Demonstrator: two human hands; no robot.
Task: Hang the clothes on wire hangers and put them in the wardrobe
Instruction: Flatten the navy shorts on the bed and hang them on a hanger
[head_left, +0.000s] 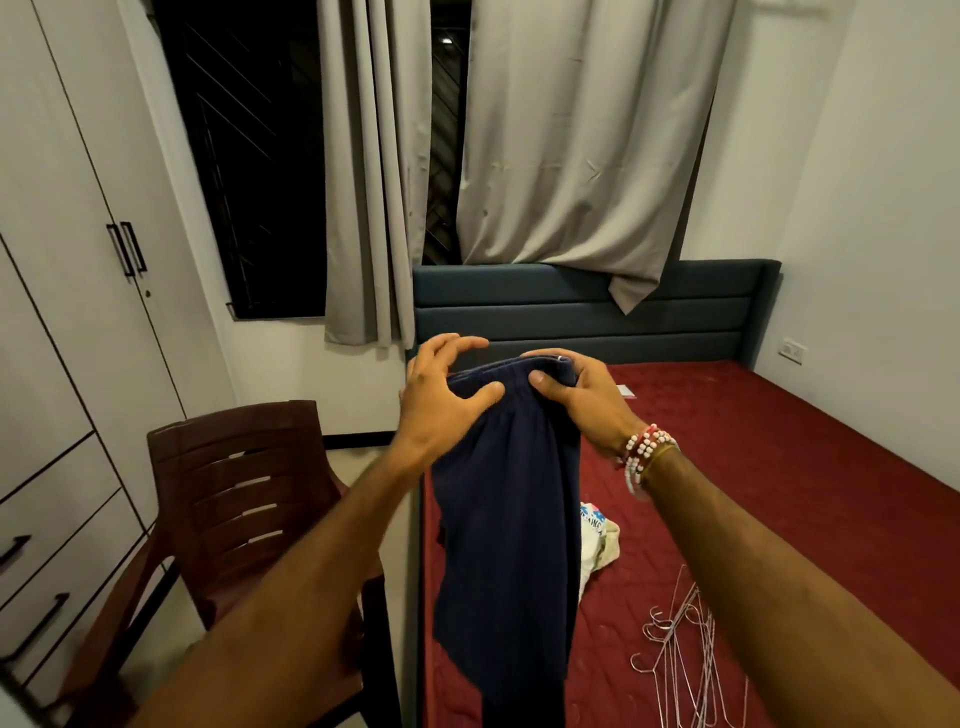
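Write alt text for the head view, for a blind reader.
The left hand and right hand hold up a dark navy fabric garment by its elastic waistband above a dark red mattress. Thin pale wire hangers lie tangled on the mattress at lower right; a closed white wardrobe stands left.

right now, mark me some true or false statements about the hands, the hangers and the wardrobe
1. The right hand grips the waistband of the navy garment. True.
2. The doors of the wardrobe stand open. False: the doors in view are shut, their handles side by side.
3. The wire hangers hang in the wardrobe. False: they lie in a loose heap on the red bed.
4. The navy garment is not yet on a hanger. True: it hangs down from the hands, with no wire in it.
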